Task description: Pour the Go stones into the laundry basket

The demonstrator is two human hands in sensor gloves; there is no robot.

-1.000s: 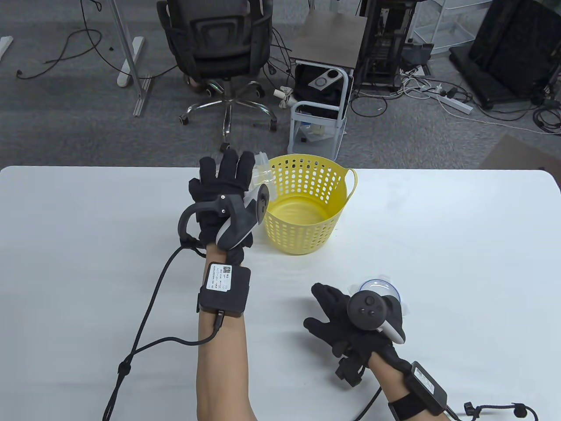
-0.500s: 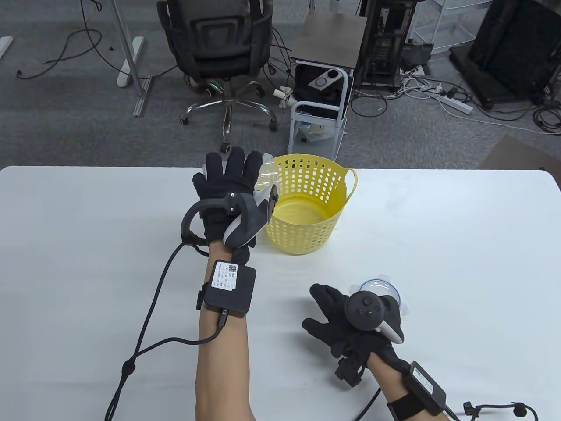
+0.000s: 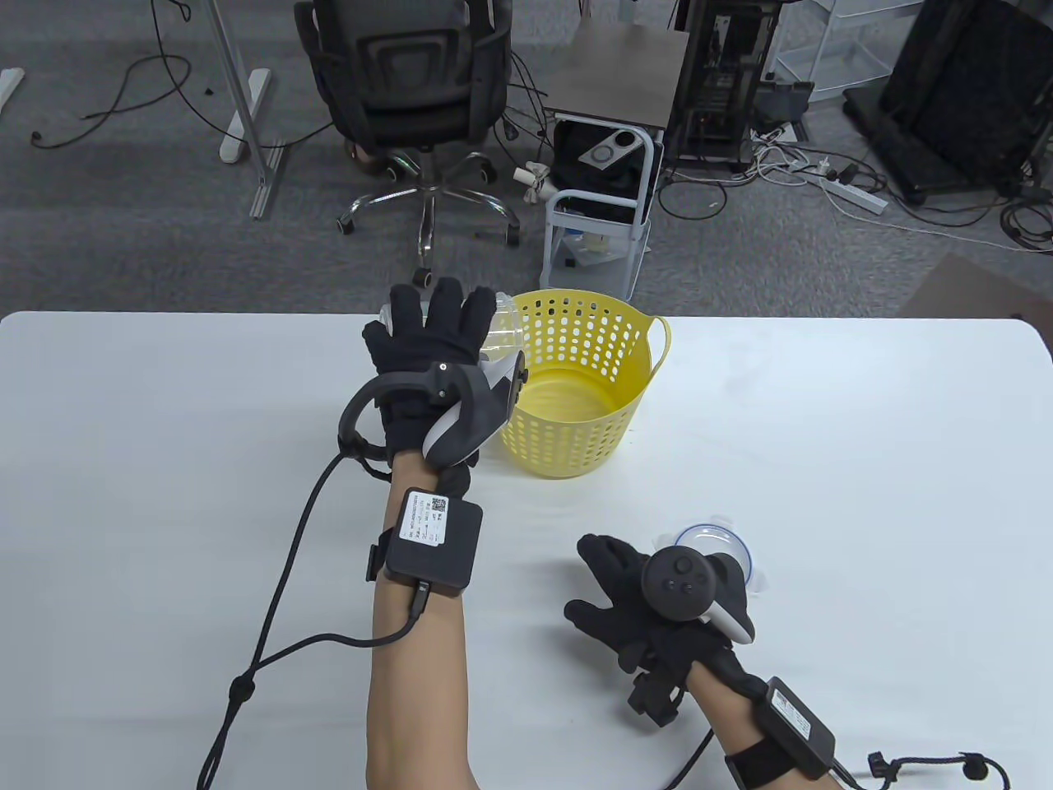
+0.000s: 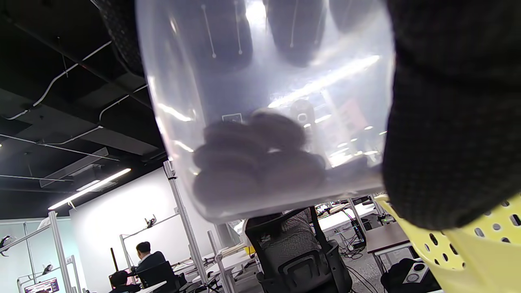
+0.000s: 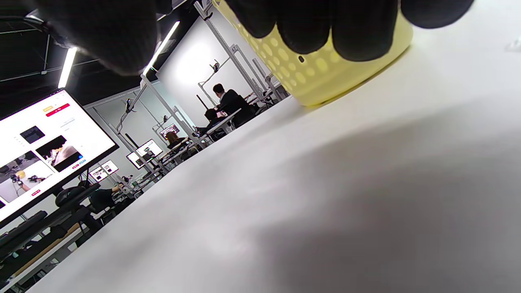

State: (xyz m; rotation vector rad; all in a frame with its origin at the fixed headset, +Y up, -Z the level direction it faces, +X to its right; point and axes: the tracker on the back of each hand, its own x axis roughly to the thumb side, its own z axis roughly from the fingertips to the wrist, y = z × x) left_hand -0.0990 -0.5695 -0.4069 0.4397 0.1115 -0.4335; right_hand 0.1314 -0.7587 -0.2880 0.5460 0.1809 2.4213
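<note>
My left hand (image 3: 440,329) grips a clear plastic container (image 3: 503,327) and holds it raised at the left rim of the yellow perforated laundry basket (image 3: 613,415). The left wrist view shows the container (image 4: 264,81) close up, with several dark Go stones (image 4: 252,158) heaped at its lower end and the basket's rim (image 4: 480,248) just below right. The basket's inside looks bare in the table view. My right hand (image 3: 621,580) rests open on the table (image 3: 864,461) with fingers spread, next to a clear lid (image 3: 728,539).
The basket (image 5: 325,73) stands at the table's far edge, middle. Cables run from both wrists off the near edge. An office chair (image 3: 411,90) and a small cart (image 3: 600,206) stand on the floor beyond the table.
My left hand has moved slightly right and farther toward the basket's rim with the container, which has tilted a little. My right hand has barely shifted.
</note>
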